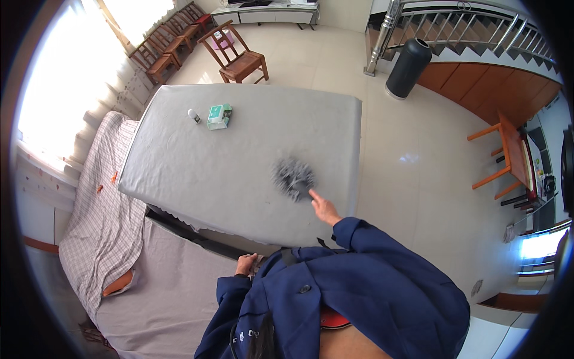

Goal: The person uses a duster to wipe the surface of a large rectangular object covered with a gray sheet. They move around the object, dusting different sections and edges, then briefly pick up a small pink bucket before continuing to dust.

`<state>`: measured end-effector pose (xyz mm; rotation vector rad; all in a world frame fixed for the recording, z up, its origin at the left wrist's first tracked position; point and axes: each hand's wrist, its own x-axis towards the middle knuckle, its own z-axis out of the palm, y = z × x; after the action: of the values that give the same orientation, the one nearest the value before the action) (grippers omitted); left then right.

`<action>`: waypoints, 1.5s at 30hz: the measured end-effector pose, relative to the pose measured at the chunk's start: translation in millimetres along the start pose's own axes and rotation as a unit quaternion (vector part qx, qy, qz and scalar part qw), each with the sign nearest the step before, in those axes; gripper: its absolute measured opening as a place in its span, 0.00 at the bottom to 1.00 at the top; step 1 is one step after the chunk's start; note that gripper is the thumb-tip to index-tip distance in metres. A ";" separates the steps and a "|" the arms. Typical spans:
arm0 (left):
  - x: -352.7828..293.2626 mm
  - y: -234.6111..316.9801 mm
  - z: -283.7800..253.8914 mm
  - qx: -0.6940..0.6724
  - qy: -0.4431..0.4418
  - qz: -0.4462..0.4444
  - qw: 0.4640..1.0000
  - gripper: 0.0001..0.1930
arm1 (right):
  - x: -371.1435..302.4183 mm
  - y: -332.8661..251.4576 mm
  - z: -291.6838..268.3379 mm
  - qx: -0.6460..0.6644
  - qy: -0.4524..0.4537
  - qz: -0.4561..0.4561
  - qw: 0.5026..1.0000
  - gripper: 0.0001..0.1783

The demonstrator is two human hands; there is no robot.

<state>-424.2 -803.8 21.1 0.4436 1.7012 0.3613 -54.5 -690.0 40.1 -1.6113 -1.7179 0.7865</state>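
My right hand [326, 210] is closed round the handle of a fluffy grey duster [293, 178]. The duster's head is over the near right part of a table with a grey cover [239, 161], seemingly against it, with its fibres slightly blurred. Close to my body, beyond the table's near edge, my left hand [244, 264] is closed. Something pale shows beside its fingers, too small to name. Toward the far left of the table lie a green and white tissue pack [219, 116] and a small white and dark bottle [194, 116].
A sofa with a pale cover [173, 287] and a checked cloth [98, 221] runs along the left. A wooden chair [242, 63] stands beyond the table. A dark cylinder [408, 69] stands by the staircase railing [466, 27]; a wooden stool [508, 152] is at right.
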 end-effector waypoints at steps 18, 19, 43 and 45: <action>-1.0 -23.4 -8.8 -0.018 -0.015 -0.001 1.000 0.12 | 14.3 59.6 -144.3 -0.138 0.049 0.199 0.969 0.23; -0.5 -24.5 -8.1 -0.031 -0.009 -0.003 0.999 0.12 | 25.6 61.5 -128.1 -0.113 0.080 0.207 0.969 0.23; -17.6 -57.6 5.6 0.086 0.072 -0.042 0.993 0.16 | -74.5 18.1 -137.3 -0.110 -0.164 0.036 0.980 0.25; -14.2 -48.8 3.5 0.095 0.066 -0.026 0.993 0.16 | -69.1 30.5 -133.0 -0.103 -0.054 0.078 0.990 0.25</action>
<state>-423.0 -853.5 9.7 0.5228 1.8805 0.1940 71.8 -757.5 93.5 -1.8919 -1.8146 0.8056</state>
